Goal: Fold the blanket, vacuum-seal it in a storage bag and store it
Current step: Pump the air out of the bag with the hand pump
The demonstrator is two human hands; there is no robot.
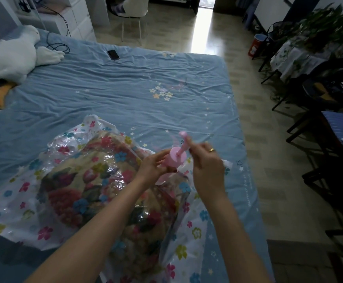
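A folded floral blanket [89,193] lies inside a clear storage bag [13,201] printed with coloured flowers, on the near part of the blue bed. A pink hand pump [175,160] stands on the bag's right side. My left hand [152,166] grips the pump's round body. My right hand [205,160] pinches the pump's raised handle [184,137], which looks blurred.
The blue bedsheet [125,88] spreads ahead. A white plush goose [11,56] lies far left, with a black phone [113,54] and a cable near it. To the right are the tiled floor [252,139], dark chairs [317,111] and potted plants [319,27].
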